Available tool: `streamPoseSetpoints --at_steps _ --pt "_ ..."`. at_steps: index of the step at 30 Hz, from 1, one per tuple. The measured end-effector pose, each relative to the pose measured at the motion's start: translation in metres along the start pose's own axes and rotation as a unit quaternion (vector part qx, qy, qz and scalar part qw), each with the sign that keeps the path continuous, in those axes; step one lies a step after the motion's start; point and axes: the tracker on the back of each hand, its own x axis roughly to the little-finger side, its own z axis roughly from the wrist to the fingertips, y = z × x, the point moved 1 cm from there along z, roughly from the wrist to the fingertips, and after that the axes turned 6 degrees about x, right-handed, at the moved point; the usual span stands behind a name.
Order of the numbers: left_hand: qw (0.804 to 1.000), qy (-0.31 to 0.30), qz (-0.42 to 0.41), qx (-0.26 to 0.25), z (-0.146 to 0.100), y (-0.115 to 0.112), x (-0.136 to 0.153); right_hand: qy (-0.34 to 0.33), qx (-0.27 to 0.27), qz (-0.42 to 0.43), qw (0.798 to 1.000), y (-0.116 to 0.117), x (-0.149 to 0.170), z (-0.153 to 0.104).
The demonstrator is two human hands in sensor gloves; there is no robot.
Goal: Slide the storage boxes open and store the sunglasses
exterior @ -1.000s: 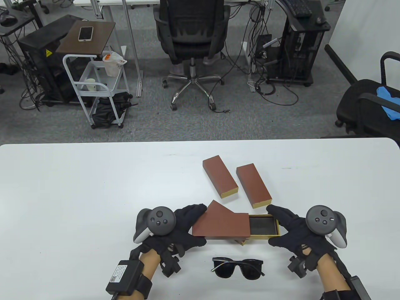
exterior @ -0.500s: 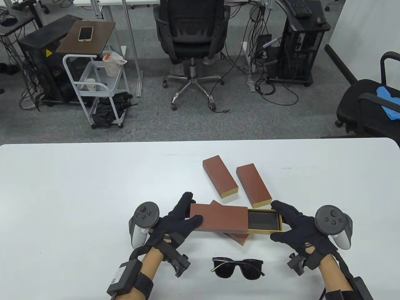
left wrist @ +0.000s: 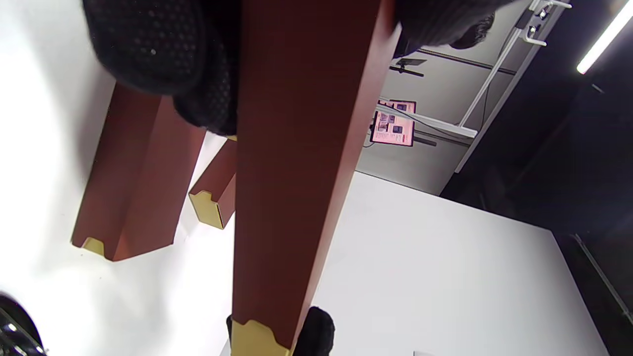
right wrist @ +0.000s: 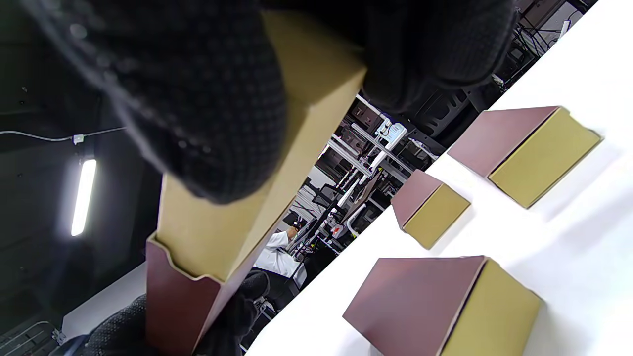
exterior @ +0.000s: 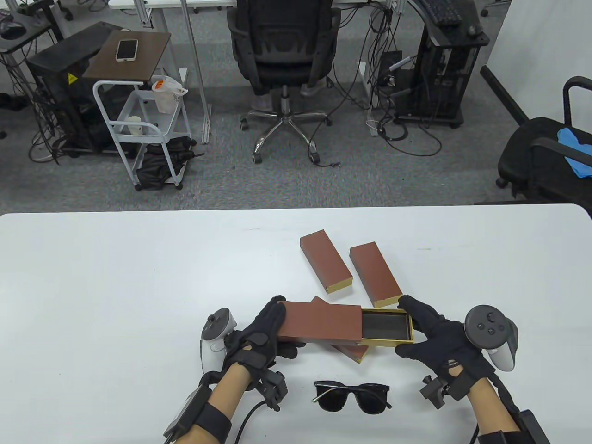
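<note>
I hold a storage box just above the table. My left hand (exterior: 270,326) grips the left end of its brown sleeve (exterior: 321,321). My right hand (exterior: 418,329) pinches the right end of the gold drawer (exterior: 388,329), which sticks out to the right and shows a dark, empty lining. The left wrist view looks along the sleeve (left wrist: 296,173). In the right wrist view the drawer (right wrist: 277,163) sits between my fingers. Black sunglasses (exterior: 352,396) lie folded open on the table, in front of the box and between my forearms.
A third brown box (exterior: 355,354) lies under the held one, mostly hidden. Two shut brown boxes (exterior: 326,261) (exterior: 375,275) lie side by side just behind. The white table (exterior: 115,277) ends in front of an office chair (exterior: 282,51) and a cart (exterior: 138,125).
The sleeve has slid left along the drawer, so more of the dark lining shows. My left hand has rolled outward and moved its grip to the sleeve's left end.
</note>
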Motion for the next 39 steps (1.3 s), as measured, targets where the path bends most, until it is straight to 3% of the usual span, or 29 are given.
streamPoseSetpoints --at_steps 4,6,11,16,25,30,39 --pt "0.998 -0.019 0.007 -0.063 -0.006 0.007 -0.004 0.033 0.015 -0.006 0.999 0.010 0.002 -0.002" --pt "0.991 -0.037 0.003 -0.127 -0.011 0.014 -0.003 0.043 0.012 -0.039 0.998 0.016 0.005 -0.003" --pt "0.985 -0.060 -0.019 -0.162 -0.019 0.034 -0.008 0.073 -0.054 -0.176 0.980 0.039 0.007 -0.006" --pt "0.975 -0.062 0.005 -0.215 -0.027 0.048 -0.010 0.034 -0.133 -0.246 0.960 0.076 -0.006 -0.009" --pt "0.970 -0.064 0.017 -0.235 -0.031 0.057 -0.010 -0.083 -0.142 -0.371 0.914 0.125 -0.041 -0.022" --pt "0.970 -0.063 0.017 -0.234 -0.031 0.056 -0.010 -0.108 -0.154 -0.450 0.873 0.139 -0.047 -0.027" --pt "0.967 -0.078 0.005 -0.241 -0.034 0.061 -0.012 -0.134 -0.163 -0.490 0.846 0.154 -0.047 -0.033"
